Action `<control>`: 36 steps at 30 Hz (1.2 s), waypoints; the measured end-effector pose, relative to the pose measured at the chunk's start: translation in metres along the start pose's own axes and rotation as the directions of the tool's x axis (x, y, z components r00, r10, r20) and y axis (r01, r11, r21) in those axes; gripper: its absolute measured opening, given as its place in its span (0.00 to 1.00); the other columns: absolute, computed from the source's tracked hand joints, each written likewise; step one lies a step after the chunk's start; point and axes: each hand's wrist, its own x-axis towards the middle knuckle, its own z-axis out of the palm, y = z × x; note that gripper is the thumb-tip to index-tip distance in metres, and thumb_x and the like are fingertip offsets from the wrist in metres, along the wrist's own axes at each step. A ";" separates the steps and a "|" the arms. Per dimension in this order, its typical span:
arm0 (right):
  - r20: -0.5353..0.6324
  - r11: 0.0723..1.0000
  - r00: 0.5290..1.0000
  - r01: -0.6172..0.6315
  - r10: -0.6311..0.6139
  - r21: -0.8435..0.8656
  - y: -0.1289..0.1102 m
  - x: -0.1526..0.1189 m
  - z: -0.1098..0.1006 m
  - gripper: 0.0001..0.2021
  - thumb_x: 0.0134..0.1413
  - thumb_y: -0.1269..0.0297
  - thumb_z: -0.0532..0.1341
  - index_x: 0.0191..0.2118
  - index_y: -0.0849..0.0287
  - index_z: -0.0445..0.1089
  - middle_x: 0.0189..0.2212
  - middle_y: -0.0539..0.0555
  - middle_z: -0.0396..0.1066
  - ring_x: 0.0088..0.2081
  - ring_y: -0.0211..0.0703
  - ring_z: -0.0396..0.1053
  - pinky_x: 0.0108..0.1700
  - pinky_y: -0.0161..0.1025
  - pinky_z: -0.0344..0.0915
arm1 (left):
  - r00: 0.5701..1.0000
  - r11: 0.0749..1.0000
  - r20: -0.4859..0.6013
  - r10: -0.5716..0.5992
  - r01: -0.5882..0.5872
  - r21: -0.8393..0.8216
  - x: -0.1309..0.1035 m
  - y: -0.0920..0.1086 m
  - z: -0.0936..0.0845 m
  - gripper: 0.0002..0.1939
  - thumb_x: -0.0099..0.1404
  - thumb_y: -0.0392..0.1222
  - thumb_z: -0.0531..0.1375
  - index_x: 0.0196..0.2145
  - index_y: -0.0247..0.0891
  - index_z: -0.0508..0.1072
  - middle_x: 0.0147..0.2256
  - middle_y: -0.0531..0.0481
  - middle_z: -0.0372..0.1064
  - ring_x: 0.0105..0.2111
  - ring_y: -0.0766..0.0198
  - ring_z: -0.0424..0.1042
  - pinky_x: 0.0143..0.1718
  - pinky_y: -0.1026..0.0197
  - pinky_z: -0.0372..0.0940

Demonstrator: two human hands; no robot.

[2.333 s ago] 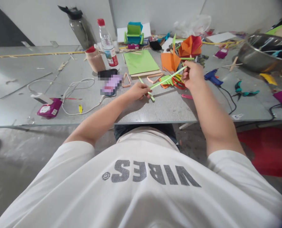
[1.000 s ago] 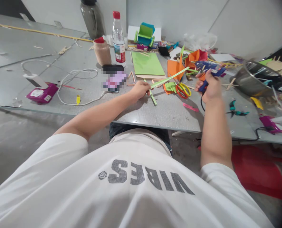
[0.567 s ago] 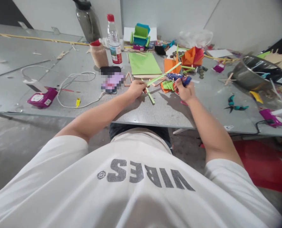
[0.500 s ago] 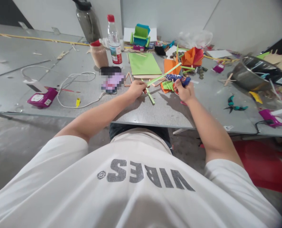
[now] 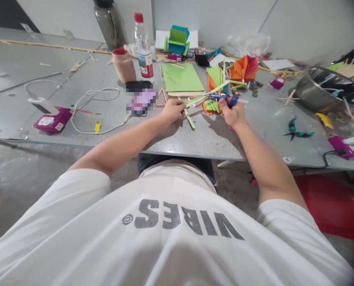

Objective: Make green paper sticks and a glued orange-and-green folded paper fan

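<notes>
My left hand (image 5: 174, 111) pinches one end of a thin light-green strip (image 5: 199, 97), which slants up and to the right. My right hand (image 5: 233, 113) is closed around a blue glue gun (image 5: 223, 98), its nozzle pointing left at the strip; whether the two touch I cannot tell. A second green strip (image 5: 190, 120) lies on the table just right of my left hand. Folded green and orange paper pieces (image 5: 211, 106) lie below the glue gun. Behind my hands is a green sheet (image 5: 182, 78) on a pale board, with small wooden stick frames (image 5: 161, 98) beside it.
On the left stand a plastic bottle (image 5: 144, 59), a peach-coloured jar (image 5: 124, 67) and a purple power socket (image 5: 53, 121) with a white cable. Teal-handled pliers (image 5: 298, 131) and a metal pot (image 5: 314, 89) are on the right. An orange paper box (image 5: 242, 70) sits behind my right hand.
The view has shifted slightly. The strip's far end now sits lower and farther right, and more green paper shows beside the orange box. Both hands keep their holds.
</notes>
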 end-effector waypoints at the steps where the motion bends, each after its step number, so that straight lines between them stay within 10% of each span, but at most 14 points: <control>1: -0.038 0.998 0.999 0.031 -0.033 -0.061 0.003 0.001 0.000 0.41 0.57 0.10 0.63 0.34 0.49 0.73 0.31 0.61 0.76 0.49 0.67 0.83 0.51 0.56 0.80 | 1.000 1.000 0.001 0.002 -0.002 0.005 -0.001 0.001 0.000 0.21 0.77 0.31 0.60 0.24 0.40 0.72 0.23 0.51 0.66 0.25 0.68 0.55 0.28 0.61 0.53; 14: -0.118 0.934 0.985 0.080 -0.129 -0.349 0.028 0.008 -0.001 0.43 0.59 0.07 0.54 0.31 0.48 0.68 0.31 0.61 0.73 0.42 0.65 0.79 0.49 0.60 0.73 | 1.000 0.999 -0.011 -0.005 0.005 0.048 -0.008 0.008 0.002 0.23 0.77 0.29 0.60 0.22 0.40 0.71 0.19 0.55 0.60 0.23 0.68 0.51 0.30 0.57 0.49; 36: -0.093 0.926 0.972 0.172 -0.214 -0.335 0.014 0.000 0.007 0.44 0.56 0.06 0.56 0.29 0.48 0.62 0.26 0.57 0.66 0.34 0.57 0.72 0.39 0.56 0.70 | 0.999 0.999 0.004 -0.036 0.036 0.008 -0.008 0.011 0.003 0.21 0.77 0.28 0.59 0.24 0.39 0.72 0.22 0.53 0.67 0.21 0.71 0.52 0.27 0.60 0.48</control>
